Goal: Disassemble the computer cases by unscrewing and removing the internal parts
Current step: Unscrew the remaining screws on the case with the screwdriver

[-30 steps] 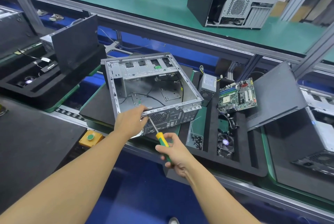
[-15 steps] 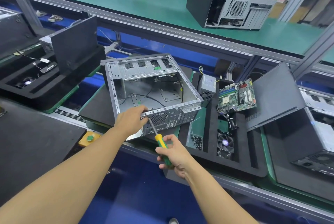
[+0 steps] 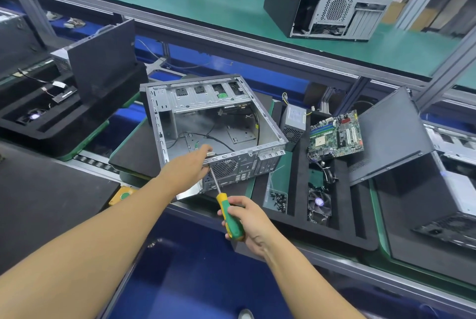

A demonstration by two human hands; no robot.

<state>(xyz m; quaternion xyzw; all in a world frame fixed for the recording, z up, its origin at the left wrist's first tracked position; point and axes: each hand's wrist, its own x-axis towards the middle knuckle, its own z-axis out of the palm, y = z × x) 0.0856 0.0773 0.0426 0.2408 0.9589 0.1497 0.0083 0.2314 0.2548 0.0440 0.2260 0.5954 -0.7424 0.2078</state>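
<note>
The left hand (image 3: 189,166) grips the near top rail of the open computer case (image 3: 213,123), just ahead of both hands. The right hand (image 3: 251,223) wraps the green-yellow screwdriver (image 3: 230,215), tip under the left hand. The label on the power supply (image 3: 295,117), farther right, is unreadable.
</note>
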